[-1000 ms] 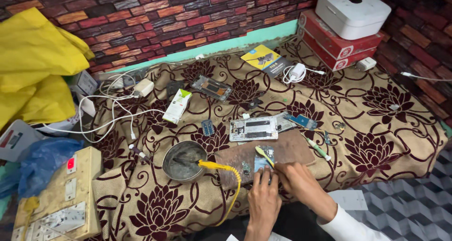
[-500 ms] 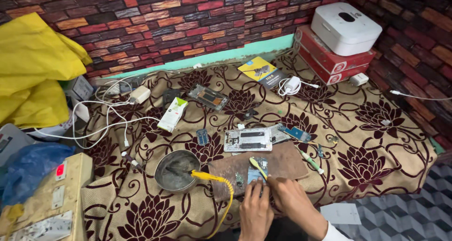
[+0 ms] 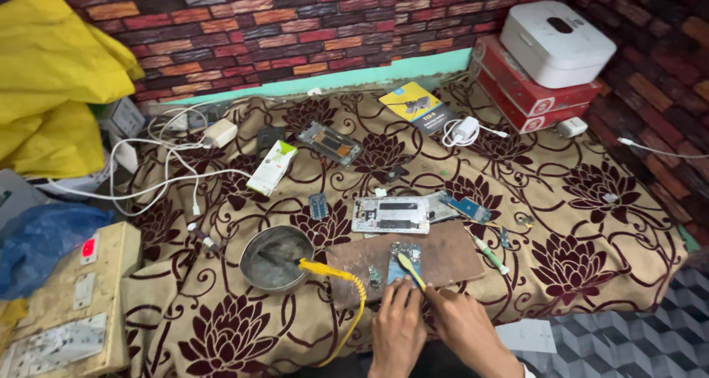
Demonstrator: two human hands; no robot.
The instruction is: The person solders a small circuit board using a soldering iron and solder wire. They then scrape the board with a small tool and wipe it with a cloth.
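— Looking from the left of the frame, what do you see first?

— At the far left a yellow cloth [image 3: 52, 82], under it a blue plastic bag [image 3: 40, 249] and a cream switch board [image 3: 70, 304]. White cables [image 3: 159, 178] lie on the flowered cloth [image 3: 591, 252] near a white and green box [image 3: 272, 167]. Lower, near the centre, a round metal bowl [image 3: 275, 257] stands just beside a brown board [image 3: 402, 262].

— And the hands?

— The left hand [image 3: 397, 326] rests at the bottom centre, its fingers [image 3: 390, 291] flat and pressing a small circuit board [image 3: 402, 258] on the brown board. The right hand [image 3: 465, 326], just beside it, has fingers closed around a yellow brush [image 3: 410, 269], whose tip touches this circuit board.

— What is more to the right?

— A silver phone frame [image 3: 390, 215] above the board, and in the upper right a white device [image 3: 557, 42] on red boxes [image 3: 532, 93].
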